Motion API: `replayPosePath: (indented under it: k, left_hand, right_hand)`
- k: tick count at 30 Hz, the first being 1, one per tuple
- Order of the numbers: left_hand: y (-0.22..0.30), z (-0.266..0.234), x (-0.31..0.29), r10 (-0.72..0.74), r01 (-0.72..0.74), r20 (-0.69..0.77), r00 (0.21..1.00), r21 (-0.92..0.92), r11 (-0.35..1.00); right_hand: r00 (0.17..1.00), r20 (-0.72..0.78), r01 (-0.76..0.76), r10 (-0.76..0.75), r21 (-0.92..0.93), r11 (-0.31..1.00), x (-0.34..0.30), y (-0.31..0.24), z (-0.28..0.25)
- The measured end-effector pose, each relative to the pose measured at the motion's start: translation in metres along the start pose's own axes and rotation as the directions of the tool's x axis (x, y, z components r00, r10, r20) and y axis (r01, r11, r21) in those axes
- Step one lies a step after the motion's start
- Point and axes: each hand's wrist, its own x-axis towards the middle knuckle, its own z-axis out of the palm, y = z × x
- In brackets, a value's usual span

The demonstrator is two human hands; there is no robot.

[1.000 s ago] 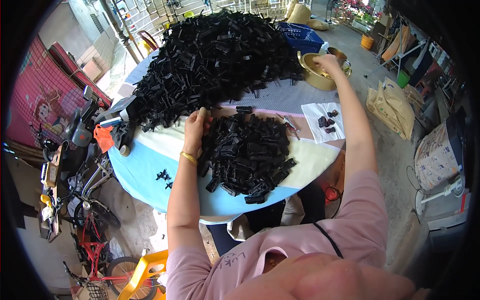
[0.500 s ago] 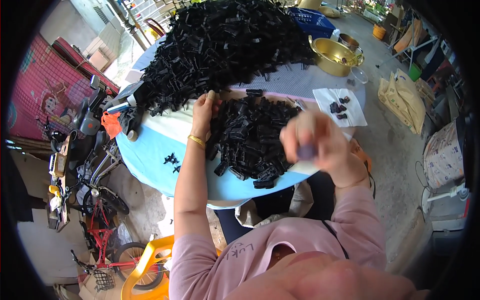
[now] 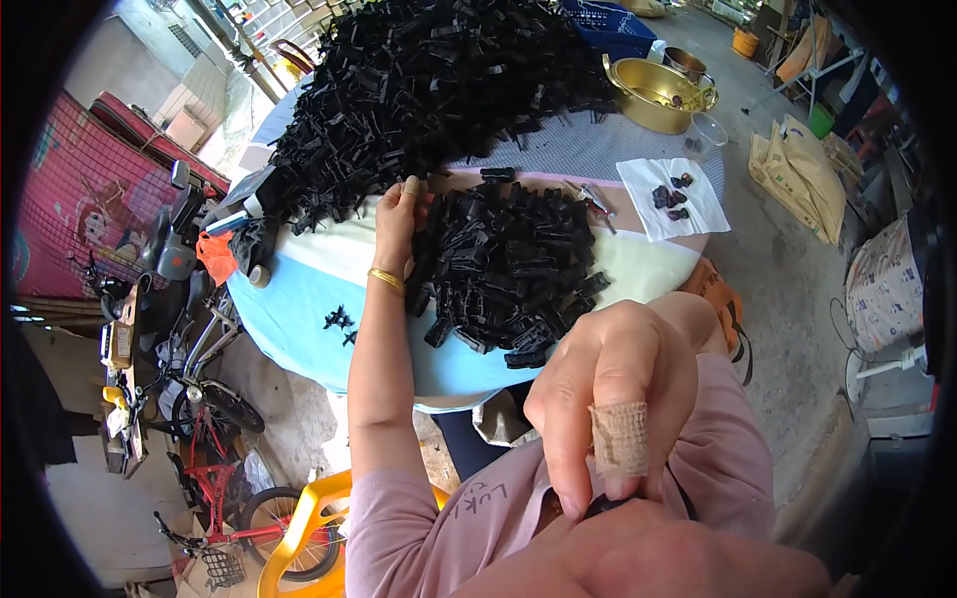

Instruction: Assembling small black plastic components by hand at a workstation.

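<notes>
My right hand [image 3: 608,389], with a beige bandage round one finger, is raised close to my body. It pinches a small dark piece [image 3: 601,505], mostly hidden behind the fingertips. My left hand [image 3: 401,224] rests at the left edge of a small pile of black plastic parts [image 3: 508,259], fingers curled; what they hold, if anything, is hidden. Beyond it rises a much larger heap of similar black parts [image 3: 439,90]. Several dark reddish pieces [image 3: 670,196] lie on a white paper napkin [image 3: 643,177] to the right.
A gold-coloured basin [image 3: 648,93], a clear plastic cup [image 3: 710,128] and a blue basket [image 3: 610,28] stand at the far right. Hand tools [image 3: 598,204] lie behind the small pile. A few loose black bits [image 3: 339,321] are on the cloth-covered table [image 3: 289,329] at left.
My right hand has moved from above the right edge of the small pile down toward my body, carrying the small dark piece. My left hand has stayed in place.
</notes>
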Motion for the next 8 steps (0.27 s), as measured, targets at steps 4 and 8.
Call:
replayPosePath:
  k: [4, 8]
  left_hand:
    - [-0.0017, 0.0003, 0.0017, -0.019, 0.019, 0.003, 1.000, -0.007, 1.000]
    - [-0.0026, 0.0001, 0.0040, -0.005, 0.005, 0.015, 1.000, -0.011, 1.000]
  right_hand:
    - [0.982, -0.074, -0.177, 0.175, -0.030, 0.984, -0.0036, -0.0081, -0.0020]
    - [1.000, 0.030, -0.007, 0.008, -0.040, 0.999, 0.0026, 0.0015, -0.0051]
